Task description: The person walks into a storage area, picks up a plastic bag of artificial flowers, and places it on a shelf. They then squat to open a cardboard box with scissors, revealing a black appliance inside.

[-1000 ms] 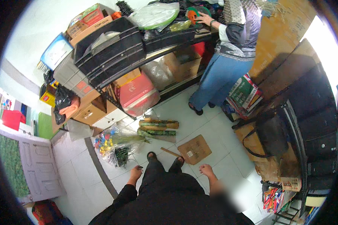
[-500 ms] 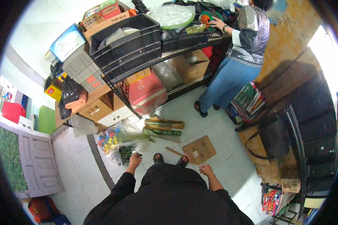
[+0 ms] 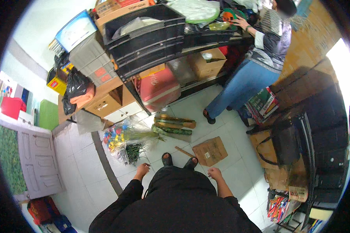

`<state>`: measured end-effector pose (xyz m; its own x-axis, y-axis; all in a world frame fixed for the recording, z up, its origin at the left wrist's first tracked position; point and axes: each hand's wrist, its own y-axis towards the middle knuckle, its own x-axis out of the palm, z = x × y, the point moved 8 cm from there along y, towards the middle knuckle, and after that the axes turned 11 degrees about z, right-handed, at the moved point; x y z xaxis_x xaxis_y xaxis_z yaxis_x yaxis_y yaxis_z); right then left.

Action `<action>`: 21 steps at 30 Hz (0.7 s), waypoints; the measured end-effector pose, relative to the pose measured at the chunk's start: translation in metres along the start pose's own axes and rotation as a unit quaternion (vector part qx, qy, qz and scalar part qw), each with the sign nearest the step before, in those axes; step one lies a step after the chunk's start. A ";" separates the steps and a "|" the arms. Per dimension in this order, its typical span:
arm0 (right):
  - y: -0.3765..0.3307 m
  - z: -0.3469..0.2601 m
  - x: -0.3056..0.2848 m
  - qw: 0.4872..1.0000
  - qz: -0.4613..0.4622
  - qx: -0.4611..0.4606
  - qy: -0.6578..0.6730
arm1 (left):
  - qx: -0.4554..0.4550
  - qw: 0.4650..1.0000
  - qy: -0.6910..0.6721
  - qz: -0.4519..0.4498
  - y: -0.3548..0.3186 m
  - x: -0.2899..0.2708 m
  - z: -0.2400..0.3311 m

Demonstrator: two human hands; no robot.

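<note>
My left hand (image 3: 143, 169) hangs beside my left leg with its fingers curled together; a small pale speck shows at the fingertips, too small to name. Beyond it on the floor lies a clear-wrapped bunch of colourful flowers (image 3: 116, 136), with dark green stems (image 3: 133, 151) beside it. My right hand (image 3: 213, 173) is loosely closed at my right side, with nothing seen in it. Nearest to it, a flattened cardboard box (image 3: 210, 152) lies on the tiles, with a thin brown strip (image 3: 186, 151) by my feet. Neither hand touches these things.
Green and brown rolls (image 3: 174, 126) lie past my feet. Ahead stands a shelf with a black crate (image 3: 144, 50), boxes and a pink bundle (image 3: 159, 89). Another person (image 3: 256, 58) stands there, a hand on an orange-green reel. A black bag (image 3: 283, 143) hangs at right.
My view has shifted slightly, so the shelf and the other person appear further right. My left hand is a little lower and further from the flowers. The right hand stays at my side.
</note>
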<state>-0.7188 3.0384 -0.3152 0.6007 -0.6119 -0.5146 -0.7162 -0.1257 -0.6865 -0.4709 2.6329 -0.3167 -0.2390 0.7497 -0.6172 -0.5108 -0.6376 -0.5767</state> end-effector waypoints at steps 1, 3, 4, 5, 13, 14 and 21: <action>-0.004 0.000 0.007 1.000 -0.008 -0.003 0.004 | 0.012 1.000 -0.009 0.026 0.000 -0.003 -0.012; -0.006 -0.002 0.013 1.000 -0.011 -0.013 0.008 | -0.007 0.999 -0.036 0.034 0.009 -0.002 -0.025; -0.005 0.002 0.013 1.000 -0.010 -0.014 0.007 | -0.014 0.998 -0.048 0.032 0.012 0.000 -0.028; -0.002 0.005 0.014 1.000 -0.008 -0.015 0.007 | -0.007 0.998 -0.055 0.033 0.013 0.001 -0.029; -0.001 -0.047 0.015 0.999 0.006 -0.040 -0.034 | -0.044 0.998 -0.046 0.024 0.022 -0.007 -0.033; 0.001 -0.050 0.016 0.998 0.012 -0.053 -0.032 | -0.037 0.997 -0.061 0.012 0.027 -0.004 -0.035; 0.001 -0.049 0.029 0.997 0.000 -0.046 -0.061 | -0.031 0.992 -0.125 -0.013 0.042 0.007 -0.051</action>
<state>-0.7191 2.9824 -0.3054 0.6346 -0.5135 -0.5775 -0.7431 -0.2005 -0.6384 -0.4524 2.6019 -0.3725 -0.4273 0.7814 -0.4548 -0.4694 -0.6216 -0.6271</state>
